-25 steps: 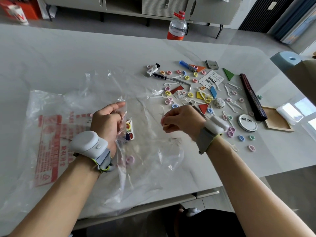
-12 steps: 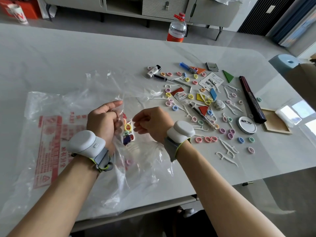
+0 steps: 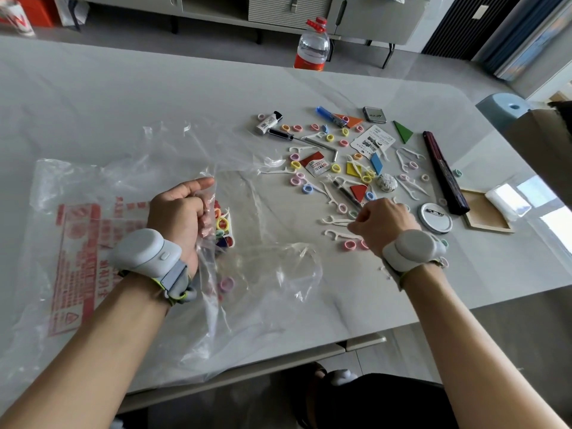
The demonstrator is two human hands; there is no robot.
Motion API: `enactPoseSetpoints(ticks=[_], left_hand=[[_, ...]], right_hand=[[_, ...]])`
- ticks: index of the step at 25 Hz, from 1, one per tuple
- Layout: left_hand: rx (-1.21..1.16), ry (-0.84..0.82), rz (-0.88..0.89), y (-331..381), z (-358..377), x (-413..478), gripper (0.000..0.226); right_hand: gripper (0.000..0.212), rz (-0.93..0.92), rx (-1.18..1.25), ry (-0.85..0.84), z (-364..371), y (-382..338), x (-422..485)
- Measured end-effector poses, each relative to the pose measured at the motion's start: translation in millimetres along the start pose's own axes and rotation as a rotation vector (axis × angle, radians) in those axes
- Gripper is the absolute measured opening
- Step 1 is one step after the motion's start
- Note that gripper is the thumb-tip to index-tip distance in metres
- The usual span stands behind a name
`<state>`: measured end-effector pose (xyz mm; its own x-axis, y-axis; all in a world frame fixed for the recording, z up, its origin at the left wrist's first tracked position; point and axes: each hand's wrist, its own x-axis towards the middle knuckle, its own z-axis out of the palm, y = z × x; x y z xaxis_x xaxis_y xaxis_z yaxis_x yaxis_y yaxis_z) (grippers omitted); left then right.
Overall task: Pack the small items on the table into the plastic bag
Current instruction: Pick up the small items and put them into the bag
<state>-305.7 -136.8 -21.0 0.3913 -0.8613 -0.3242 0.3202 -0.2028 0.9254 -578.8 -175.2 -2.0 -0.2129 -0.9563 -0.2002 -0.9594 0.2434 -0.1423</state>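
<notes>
One plastic bag [image 3: 93,243], clear with red print, spread over the left half of the table [image 3: 154,97].

State of left hand [image 3: 178,212]: fingers curled tight, pinching the bag's open edge and holding it raised off the surface. Seen through the film just right of that hand: a cluster of coloured rings [image 3: 222,225] and one white floss pick [image 3: 227,212]. Lower down, near the wrist: one more pink ring.

State of right hand [image 3: 383,224]: palm down over the loose items, fingers curled narrow, tips close to a floss pick lying on the table. Cannot tell whether anything is held.

Two grey wrist units [image 3: 145,255], one per wrist.

Loose on the table, right of the bag:
- Four flat triangles [image 3: 402,131]: orange, green, yellow, red.
- One blue parallelogram [image 3: 376,163].
- One lighter [image 3: 268,122], one screwdriver [image 3: 281,134], one hex key [image 3: 325,145].
- One printed card [image 3: 373,140], one red sachet [image 3: 315,164], one crumpled ball [image 3: 387,182].
- One round badge [image 3: 435,213], one dark rod [image 3: 445,174], one wooden frame [image 3: 486,215].
- Rings: over twenty, scattered singly.
- Floss picks: at least ten; exact count not readable.

Beyond the far edge: one bottle [image 3: 311,46] with a red cap.
</notes>
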Motion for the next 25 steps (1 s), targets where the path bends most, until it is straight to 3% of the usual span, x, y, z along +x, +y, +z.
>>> enactPoseSetpoints(ticks=[4,10,17,25], left_hand=[[-0.001,0.001,0.006,1.5,2.9,-1.8,0.056],[-0.002,0.004,0.004,-0.2,7.9,-1.7,0.056],[0.011,-0.002,0.003,1.4,5.9,-2.8,0.055],[0.025,0.021,-0.004,3.9,4.9,-3.4,0.056]], right_hand=[[0.030,0.032,-0.070,-0.160,1.5,12.4,1.9],[0.032,-0.050,-0.084,-0.190,8.8,0.5,1.5],[0.012,-0.155,-0.166,-0.148,19.5,-6.9,3.3],[0.043,-0.210,-0.230,-0.168,19.5,-15.5,1.4]])
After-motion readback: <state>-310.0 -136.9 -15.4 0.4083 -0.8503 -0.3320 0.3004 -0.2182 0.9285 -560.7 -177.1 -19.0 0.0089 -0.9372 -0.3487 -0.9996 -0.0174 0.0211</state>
